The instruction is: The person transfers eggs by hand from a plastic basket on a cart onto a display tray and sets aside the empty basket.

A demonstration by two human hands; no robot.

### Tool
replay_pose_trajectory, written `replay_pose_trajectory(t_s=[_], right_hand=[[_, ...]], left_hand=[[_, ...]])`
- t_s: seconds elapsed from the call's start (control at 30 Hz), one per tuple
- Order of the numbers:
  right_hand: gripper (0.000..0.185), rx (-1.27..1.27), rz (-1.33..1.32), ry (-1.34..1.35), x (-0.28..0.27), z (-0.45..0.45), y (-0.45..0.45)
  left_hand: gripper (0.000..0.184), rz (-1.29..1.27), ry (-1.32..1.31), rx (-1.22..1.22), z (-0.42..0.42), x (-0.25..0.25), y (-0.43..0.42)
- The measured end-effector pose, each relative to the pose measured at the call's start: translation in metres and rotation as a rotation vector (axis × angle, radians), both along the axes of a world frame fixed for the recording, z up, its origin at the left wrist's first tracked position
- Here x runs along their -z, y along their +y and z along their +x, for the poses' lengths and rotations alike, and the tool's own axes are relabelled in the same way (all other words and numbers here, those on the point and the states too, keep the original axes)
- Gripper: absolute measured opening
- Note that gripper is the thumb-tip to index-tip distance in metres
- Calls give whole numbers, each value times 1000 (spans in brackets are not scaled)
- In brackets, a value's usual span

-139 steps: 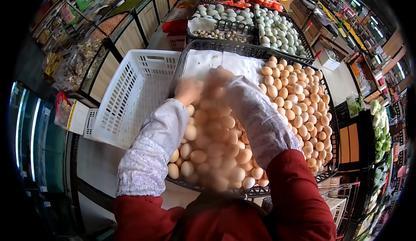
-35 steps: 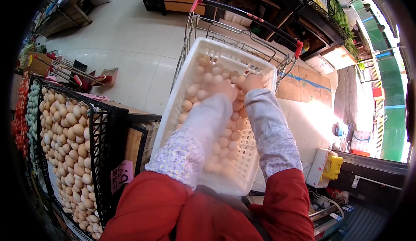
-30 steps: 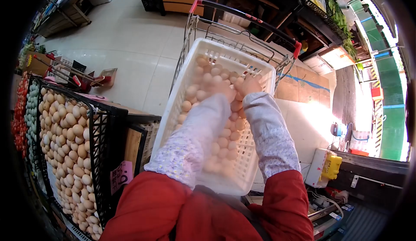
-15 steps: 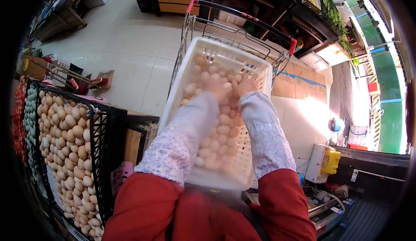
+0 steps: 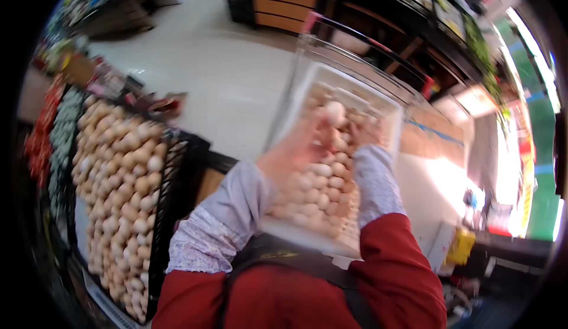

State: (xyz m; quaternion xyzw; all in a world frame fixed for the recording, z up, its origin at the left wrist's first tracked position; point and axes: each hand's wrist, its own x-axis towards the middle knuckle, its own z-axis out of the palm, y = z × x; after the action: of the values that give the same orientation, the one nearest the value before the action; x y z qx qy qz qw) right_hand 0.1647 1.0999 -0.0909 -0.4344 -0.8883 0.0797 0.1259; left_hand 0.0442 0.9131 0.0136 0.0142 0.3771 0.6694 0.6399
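A white plastic basket [image 5: 381, 107] full of brown and pale eggs [image 5: 322, 181] sits in front of me in a metal cart. My left hand [image 5: 305, 143], smeared by motion, is over the basket's left side. A pale egg [image 5: 335, 114] shows at its fingertips, higher than the eggs around it, and the fingers seem closed on it. Down among the eggs on the right side is my right hand [image 5: 368, 133]. Its fingers are blurred, so their grip is hidden from me. Patterned pale sleeve covers reach both wrists.
A black crate [image 5: 171, 181] heaped with eggs [image 5: 127, 181] stands on the left, beside greenish eggs [image 5: 66, 134] and red packages [image 5: 44, 137]. The cart's handle [image 5: 373, 51] crosses behind the basket. Vegetable shelves [image 5: 449, 21] line the back; a yellow object [image 5: 460, 246] is at right.
The view has swung, so the basket and crate appear farther right. My left hand has drawn back toward the left and lifted, with an egg at its fingers. My right hand stays among the eggs.
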Motion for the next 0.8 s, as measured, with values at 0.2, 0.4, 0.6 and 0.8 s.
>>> replay_pose_trajectory(t_s=[0.2,0.4,0.6,0.8], right_hand=[[66,-15,175,-299,71,16,38],[76,-23,335,-421,68,6,44],[68,128,-114,-134,35,-2,51],[51,-67,79,257,6,-1,22]], left_hand=[[36,255,1,-146,-15,-63,-153],[47,-28,381,-738,-19,-94,-332],[42,-306,619,-1100,-26,-107,-538],[44,-1105,835,-1235,-52,-121,-714]])
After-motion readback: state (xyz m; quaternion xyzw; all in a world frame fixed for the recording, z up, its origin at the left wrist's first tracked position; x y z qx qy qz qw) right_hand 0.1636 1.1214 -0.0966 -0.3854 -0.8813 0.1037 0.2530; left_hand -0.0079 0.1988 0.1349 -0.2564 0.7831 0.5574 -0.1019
